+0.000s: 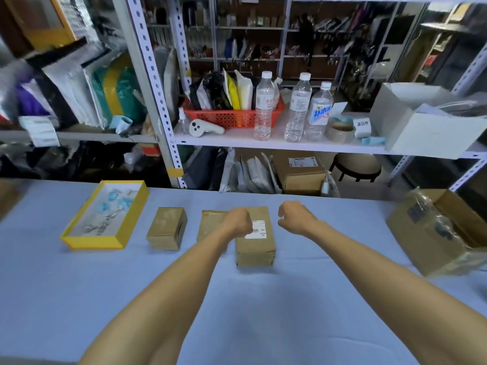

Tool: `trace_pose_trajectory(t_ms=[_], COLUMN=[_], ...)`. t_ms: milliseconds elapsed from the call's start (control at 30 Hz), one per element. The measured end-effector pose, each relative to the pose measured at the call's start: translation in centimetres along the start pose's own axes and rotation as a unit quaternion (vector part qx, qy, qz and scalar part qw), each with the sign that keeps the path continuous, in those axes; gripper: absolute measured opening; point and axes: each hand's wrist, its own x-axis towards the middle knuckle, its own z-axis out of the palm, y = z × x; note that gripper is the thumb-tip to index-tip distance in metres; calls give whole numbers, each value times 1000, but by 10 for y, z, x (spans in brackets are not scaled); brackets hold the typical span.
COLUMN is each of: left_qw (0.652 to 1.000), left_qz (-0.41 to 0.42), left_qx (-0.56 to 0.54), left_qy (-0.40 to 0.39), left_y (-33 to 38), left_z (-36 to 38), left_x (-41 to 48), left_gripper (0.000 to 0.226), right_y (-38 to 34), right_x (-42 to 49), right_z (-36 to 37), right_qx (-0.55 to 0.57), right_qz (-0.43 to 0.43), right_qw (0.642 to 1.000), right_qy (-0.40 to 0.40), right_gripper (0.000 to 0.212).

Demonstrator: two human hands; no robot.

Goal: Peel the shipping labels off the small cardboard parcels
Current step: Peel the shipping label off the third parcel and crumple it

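Note:
Three small cardboard parcels stand in a row on the pale blue table (263, 312). The left parcel (166, 228) shows no label on top. My left forearm partly hides the middle parcel (210, 222). The right parcel (259, 250) carries a white shipping label (260, 229) lying flat on its top. My left hand (238, 221) is over this parcel's top left, fingers curled under, covering the label's left edge; I see nothing held in it. My right hand (292, 216) hovers just right of the parcel, curled and holding nothing.
A yellow-rimmed tray (79, 239) with several blue and white scraps sits at the table's left. A larger cardboard box (411, 241) with crumpled plastic stands at the right edge. Behind the table is a metal shelf rack (276, 143) with bottles, a red basket and tape.

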Motion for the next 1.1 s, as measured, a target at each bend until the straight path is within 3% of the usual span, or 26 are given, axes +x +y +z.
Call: trace_pose_trajectory(t_ms=[100, 267, 500, 733, 867, 967, 1100], left_qw=[1000, 1000, 997, 986, 970, 950, 946], left_qz=[-5, -2, -39, -101, -131, -135, -120], left_qx=[-5, 4, -69, -132, -206, -283, -297], left_qy=[-5, -18, -17, -7, -12, 9, 57], left_y=[-11, -28, -38, -44, -53, -61, -62], left_z=[-1, 8, 35, 70, 100, 118, 117], left_x=[10, 21, 31, 49, 60, 65, 55], left_gripper=[23, 28, 40, 86, 92, 82, 71], right_y=[-3, -10, -6, 11, 15, 19, 21], right_x=[7, 13, 23, 40, 47, 46, 40], right_z=[7, 20, 51, 81, 107, 132, 141], right_qx=[2, 3, 19, 78, 226, 325, 347], right_qz=[12, 53, 75, 113, 153, 169, 169], right_qw=[1000, 998, 996, 990, 961, 930, 922], right_qy=[-6, -12, -50, -41, -33, -37, -7], right_gripper=[32, 30, 32, 52, 70, 62, 53])
